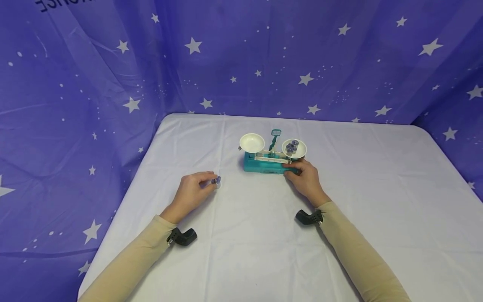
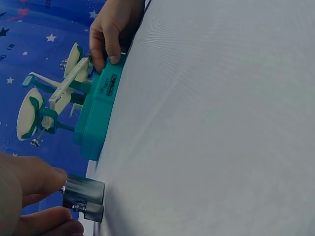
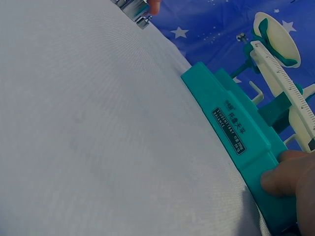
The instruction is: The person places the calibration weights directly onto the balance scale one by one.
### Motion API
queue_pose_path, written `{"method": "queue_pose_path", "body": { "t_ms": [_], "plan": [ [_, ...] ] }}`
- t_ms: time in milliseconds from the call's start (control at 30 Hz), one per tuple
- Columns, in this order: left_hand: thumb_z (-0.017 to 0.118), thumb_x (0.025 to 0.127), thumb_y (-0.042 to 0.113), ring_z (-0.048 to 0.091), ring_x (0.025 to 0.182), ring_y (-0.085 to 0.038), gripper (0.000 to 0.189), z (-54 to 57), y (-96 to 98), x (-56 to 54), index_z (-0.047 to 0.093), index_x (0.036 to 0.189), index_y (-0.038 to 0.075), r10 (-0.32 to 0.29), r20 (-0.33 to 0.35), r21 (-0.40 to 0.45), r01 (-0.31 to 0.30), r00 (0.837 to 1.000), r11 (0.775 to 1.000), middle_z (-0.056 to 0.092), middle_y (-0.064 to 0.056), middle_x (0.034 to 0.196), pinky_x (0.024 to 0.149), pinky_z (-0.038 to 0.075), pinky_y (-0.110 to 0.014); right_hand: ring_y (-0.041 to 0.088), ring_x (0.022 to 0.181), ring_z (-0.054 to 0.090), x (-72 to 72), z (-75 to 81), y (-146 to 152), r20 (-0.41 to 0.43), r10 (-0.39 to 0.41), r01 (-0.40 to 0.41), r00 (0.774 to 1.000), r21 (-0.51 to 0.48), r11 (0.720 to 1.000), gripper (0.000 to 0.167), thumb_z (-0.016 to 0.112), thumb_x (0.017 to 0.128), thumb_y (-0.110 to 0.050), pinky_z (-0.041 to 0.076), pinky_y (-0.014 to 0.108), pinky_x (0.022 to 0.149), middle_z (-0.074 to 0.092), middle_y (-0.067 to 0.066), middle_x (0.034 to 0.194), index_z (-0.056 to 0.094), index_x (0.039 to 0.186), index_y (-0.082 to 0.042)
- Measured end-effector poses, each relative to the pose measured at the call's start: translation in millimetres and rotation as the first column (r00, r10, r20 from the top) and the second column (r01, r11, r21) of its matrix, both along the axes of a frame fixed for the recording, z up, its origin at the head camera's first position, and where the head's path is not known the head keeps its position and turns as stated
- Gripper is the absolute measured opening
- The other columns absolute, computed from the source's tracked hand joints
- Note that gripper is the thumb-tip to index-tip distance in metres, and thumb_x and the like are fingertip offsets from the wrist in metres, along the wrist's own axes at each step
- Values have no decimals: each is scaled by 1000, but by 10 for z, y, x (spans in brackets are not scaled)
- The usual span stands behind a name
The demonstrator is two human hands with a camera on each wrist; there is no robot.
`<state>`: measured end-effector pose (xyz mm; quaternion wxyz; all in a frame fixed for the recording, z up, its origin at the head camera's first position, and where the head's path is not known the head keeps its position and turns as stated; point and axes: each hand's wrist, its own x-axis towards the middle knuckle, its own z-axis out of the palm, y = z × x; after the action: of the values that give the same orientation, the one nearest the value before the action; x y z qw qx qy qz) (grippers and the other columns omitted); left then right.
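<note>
A teal tray balance (image 1: 264,167) with two white pans stands on the table. My right hand (image 1: 305,178) grips the right end of its base; in the right wrist view the thumb (image 3: 280,182) presses the base's front face. Several metal weights (image 1: 292,147) sit in the right pan (image 1: 302,150), and the left pan (image 1: 252,143) holds nothing. Left of the balance, my left hand (image 1: 194,189) pinches at the knobs of two cylindrical metal weights, a larger one (image 2: 84,191) and a smaller one (image 2: 93,212) side by side. Their bases are at the tabletop.
A white cloth (image 1: 249,251) covers the table. Behind and to the sides hangs a blue curtain (image 1: 226,58) with white stars. A black wrist camera mount (image 1: 184,237) juts from the left sleeve, and another mount (image 1: 308,217) from the right.
</note>
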<state>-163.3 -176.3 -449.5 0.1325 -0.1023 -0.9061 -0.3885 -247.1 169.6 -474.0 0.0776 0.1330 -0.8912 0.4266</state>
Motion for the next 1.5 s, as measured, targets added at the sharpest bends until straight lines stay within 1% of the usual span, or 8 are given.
{"method": "queue_pose_path", "body": {
  "t_ms": [167,333,533,700,1000,1133,1267,1500],
  "plan": [
    [78,81,3,77,96,-29,25,-33,5,6,79,106,2,4,-23,-9,-5,1000,1000,80,-14,104,86,60,-44,33,106,59,-5,-9,-1,-11,-3,3,1000,1,1000,23,73,85,-3,41,25,74,68,23,124,78,108,-1],
    [76,81,3,76,84,-21,27,-63,16,-5,80,108,5,11,-23,-46,-12,1000,999,81,-9,95,78,59,-40,29,100,58,-9,-21,-2,-21,1,-1,1000,-6,1000,23,74,85,-2,41,21,71,69,23,122,78,107,-1],
    [76,83,5,76,86,-22,26,-71,23,-23,80,108,8,2,16,-46,-1,1000,999,81,-8,95,80,59,-42,20,82,51,-15,-28,-2,-35,-3,4,999,8,1000,23,73,84,-1,40,19,67,70,20,112,79,106,-1],
    [78,82,5,76,90,-24,25,-89,9,-38,80,106,8,7,53,0,-7,999,1000,81,-10,98,83,60,-43,21,84,52,-18,-23,-12,-28,-2,2,1000,6,1000,23,72,85,-1,40,18,68,70,19,111,79,106,-2],
    [78,81,2,77,93,-26,25,-149,34,-23,81,106,6,8,3,56,-8,1000,998,80,-12,101,83,61,-41,24,86,53,-8,-16,-16,-15,-12,12,1000,3,1000,23,73,85,-2,40,19,69,70,20,113,78,107,-1],
    [76,80,-2,78,91,-28,28,-166,41,-24,80,108,3,24,-16,127,-21,1000,992,80,-14,102,80,61,-27,23,84,52,-7,-7,-14,-25,-12,12,1000,10,1000,22,73,85,-2,40,20,68,70,21,113,78,107,-1],
    [74,81,-6,78,93,-33,28,-187,24,-50,78,109,-2,41,0,249,-40,999,968,78,-20,105,77,56,-10,22,83,51,-7,-15,-15,-20,-10,10,1000,6,1000,23,73,84,-1,39,19,68,70,21,113,78,107,-1],
    [74,83,-6,77,91,-18,29,-205,-14,-100,76,111,-4,77,60,334,-93,995,938,77,-23,104,73,53,-5,23,84,51,-13,-3,-11,-16,-7,7,1000,10,1000,23,72,85,-3,39,22,68,70,21,114,78,107,-1]
  ]
}}
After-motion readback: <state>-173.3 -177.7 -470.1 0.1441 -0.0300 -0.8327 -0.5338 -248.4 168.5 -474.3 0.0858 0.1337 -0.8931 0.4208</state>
